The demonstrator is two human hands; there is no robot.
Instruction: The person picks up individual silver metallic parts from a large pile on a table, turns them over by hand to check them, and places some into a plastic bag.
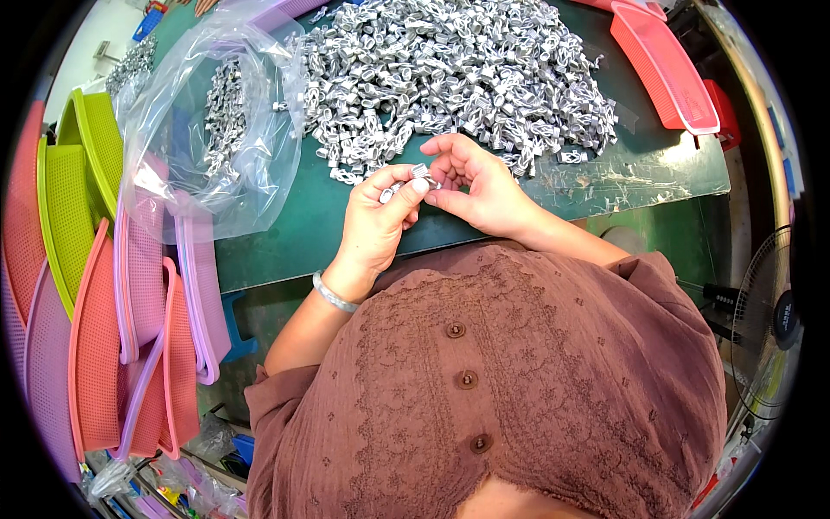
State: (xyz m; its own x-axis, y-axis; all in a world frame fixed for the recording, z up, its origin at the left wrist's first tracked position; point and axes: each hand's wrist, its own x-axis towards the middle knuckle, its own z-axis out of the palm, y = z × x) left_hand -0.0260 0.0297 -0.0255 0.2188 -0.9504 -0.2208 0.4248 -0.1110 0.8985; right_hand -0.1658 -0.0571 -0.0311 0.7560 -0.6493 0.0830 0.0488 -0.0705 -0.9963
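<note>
the left hand (373,216) pinched a small looped cable (419,170) between thumb and forefinger, over the table's near side; the right hand (486,192) curved loosely beside it, contact unclear. a light, steady pinch likely suited it. similar grey cables (458,78) heaped the scratched green table (316,232), between perforated baskets (95,346) and a fan (785,320).

Grey piece (419,171) partly covered, perhaps looped, heap (458,78) cropped above

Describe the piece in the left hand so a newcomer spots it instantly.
On the green table lies a big grey-and-white heap. By its near edge, the left hand pinches the small grey-and-white piece. It is held up; its look-alikes lie piled.
</note>
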